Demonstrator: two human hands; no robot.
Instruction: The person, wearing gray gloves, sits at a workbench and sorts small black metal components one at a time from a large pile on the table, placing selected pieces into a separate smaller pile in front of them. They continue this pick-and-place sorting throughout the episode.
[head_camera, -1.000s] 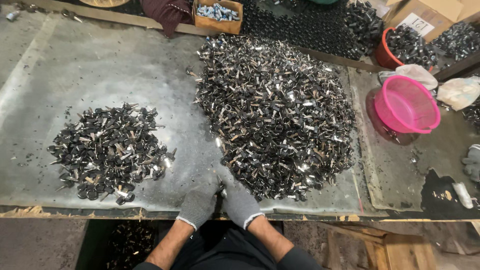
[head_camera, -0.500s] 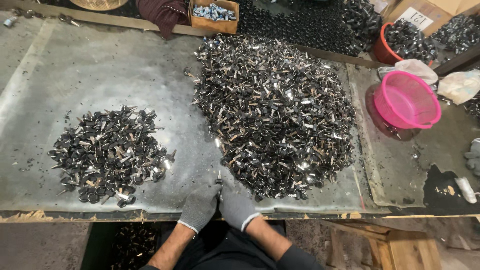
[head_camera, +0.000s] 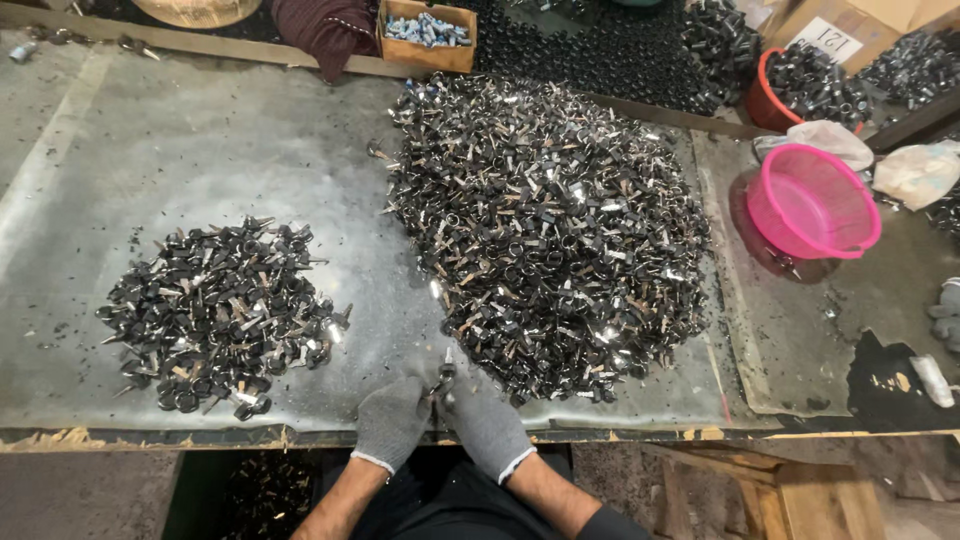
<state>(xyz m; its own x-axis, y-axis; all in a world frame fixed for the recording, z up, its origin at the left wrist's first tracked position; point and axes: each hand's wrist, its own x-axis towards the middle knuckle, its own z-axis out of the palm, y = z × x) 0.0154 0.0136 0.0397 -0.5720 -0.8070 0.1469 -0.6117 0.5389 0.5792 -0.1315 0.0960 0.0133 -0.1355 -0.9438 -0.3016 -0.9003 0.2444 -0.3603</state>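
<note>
My two gloved hands meet at the near edge of the tabletop (head_camera: 200, 160), my left hand (head_camera: 392, 422) and my right hand (head_camera: 486, 428) pressed close together, and between their fingertips sits one small metal piece (head_camera: 441, 380); both hands pinch it, the left grip closed on its lower end from the left, the right grip closed on it from the right, though the gloves hide exactly how the fingers lie; the piece stands nearly upright, its long axis running away from me toward the far side, a thin bright tip showing above the fingers; so the thing I work on lies inside the grip itself, not apart from it, and neither hand is the nearer; the big heap (head_camera: 545, 225) of shiny and dark metal pieces begins just beyond and to the right of my fingertips, its near edge almost touching my right hand, so that hand lies closer to it; the smaller dark pile (head_camera: 220, 315) lies well apart to the left, closer to my left hand, with bare tabletop between; further right a pink basket (head_camera: 812, 205) rests beyond the heap, out of easy reach; a small cardboard box (head_camera: 425, 35) of bright parts stands at the far edge.
</note>
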